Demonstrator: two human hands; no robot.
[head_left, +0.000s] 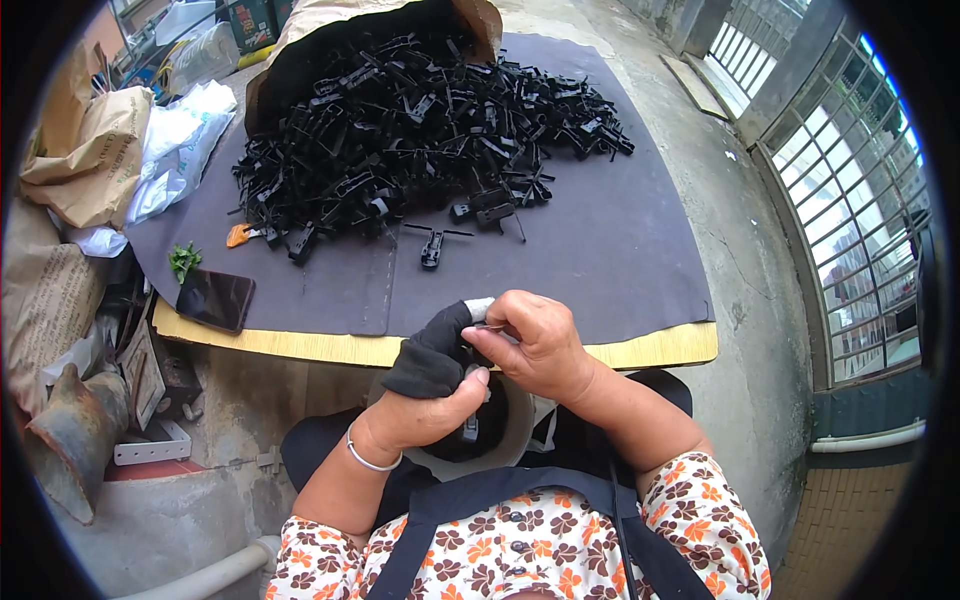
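Between the fingertips of the left hand (pixel 430 360) and the right hand (pixel 540 345) is a small, thin piece (pixel 489 327), mostly covered by the fingers, so its full shape cannot be told.

Well ahead of both hands spreads a heap of black parts (pixel 400 150), tangled and overlapping at all angles, with slim bodies and thin arms jutting out. It reaches farther left than the left hand and farther right than the right.

One single black part (pixel 431 250) lies apart from the heap, ahead of the left hand: a short body pointing back toward the hands, two thin arms stretched sideways at its far end.
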